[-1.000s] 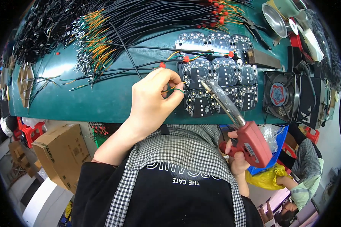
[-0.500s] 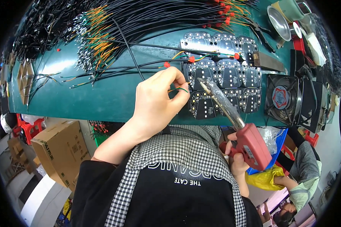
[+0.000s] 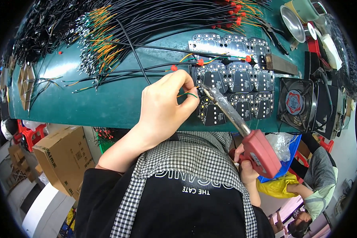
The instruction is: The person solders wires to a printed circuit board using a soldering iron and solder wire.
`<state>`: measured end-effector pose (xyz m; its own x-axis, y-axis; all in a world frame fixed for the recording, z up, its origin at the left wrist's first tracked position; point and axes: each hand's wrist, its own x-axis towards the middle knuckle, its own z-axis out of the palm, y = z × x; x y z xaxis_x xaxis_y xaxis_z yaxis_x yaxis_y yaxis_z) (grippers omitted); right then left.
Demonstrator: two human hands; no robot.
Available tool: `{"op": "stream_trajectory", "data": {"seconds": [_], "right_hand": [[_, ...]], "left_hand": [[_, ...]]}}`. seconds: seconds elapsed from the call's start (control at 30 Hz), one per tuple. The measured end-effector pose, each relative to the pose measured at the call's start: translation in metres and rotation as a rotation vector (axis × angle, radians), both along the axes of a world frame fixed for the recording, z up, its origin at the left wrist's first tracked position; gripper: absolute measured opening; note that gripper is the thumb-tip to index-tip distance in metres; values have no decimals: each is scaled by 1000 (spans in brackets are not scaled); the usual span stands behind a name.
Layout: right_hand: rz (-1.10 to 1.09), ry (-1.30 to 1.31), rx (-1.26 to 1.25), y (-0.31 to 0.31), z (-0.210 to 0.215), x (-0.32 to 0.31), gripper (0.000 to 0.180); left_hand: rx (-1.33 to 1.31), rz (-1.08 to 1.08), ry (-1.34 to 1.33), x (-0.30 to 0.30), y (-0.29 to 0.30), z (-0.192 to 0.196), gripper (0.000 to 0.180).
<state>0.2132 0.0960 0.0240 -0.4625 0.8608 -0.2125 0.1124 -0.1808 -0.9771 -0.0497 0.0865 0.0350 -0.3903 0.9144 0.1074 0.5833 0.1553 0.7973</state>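
Observation:
My left hand [image 3: 166,105] pinches a cable's thin wires [image 3: 191,94], one orange and one green, at the left edge of the black circuit boards [image 3: 240,81]. The cable's body is hidden by the hand. Wrapped round the grip of a red soldering gun [image 3: 261,152] is my right hand [image 3: 248,168], low on the right. The gun's long metal barrel slants up and left over the boards, and its tip meets or nearly meets the orange wire's end; contact is too small to tell. Small pale chips dot the boards, which lie in rows.
Black cables [image 3: 166,23] with orange and green ends heap across the back, several with red connectors [image 3: 200,62]. A dark metal bar [image 3: 281,64] rests against the boards' right side. Beyond are pliers [image 3: 274,35], a small fan [image 3: 295,102] and a metal bowl [image 3: 292,23]. A co-worker [image 3: 319,182] sits at lower right.
The soldering gun has shifted left and slightly down, bringing its tip from over the boards to the orange wire's end. My left hand has hardly moved.

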Motion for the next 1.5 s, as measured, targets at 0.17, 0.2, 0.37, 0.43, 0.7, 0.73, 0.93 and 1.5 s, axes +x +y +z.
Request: {"op": "stream_trajectory", "data": {"seconds": [0.17, 0.2, 0.37, 0.43, 0.7, 0.73, 0.93, 1.5], "right_hand": [[110, -277, 345, -5, -24, 23, 49], [106, -335, 394, -7, -26, 25, 45], [200, -452, 469, -9, -26, 35, 52], [179, -452, 478, -9, -21, 29, 56], [-73, -66, 101, -5, 5, -1, 74], [-74, -64, 102, -5, 6, -2, 74], [-93, -1, 42, -4, 4, 2, 76], [-18, -20, 7, -5, -8, 16, 71]], "left_hand": [[12, -7, 11, -1, 0, 1, 13], [5, -8, 10, -1, 1, 1, 13], [-10, -9, 17, -1, 1, 3, 13], [-19, -10, 9, -1, 1, 3, 14], [-13, 10, 67, 0, -1, 5, 13], [8, 16, 96, 0, -2, 5, 13], [52, -249, -196, -23, -8, 10, 14], [-62, -97, 18, -4, -2, 10, 12]]}}
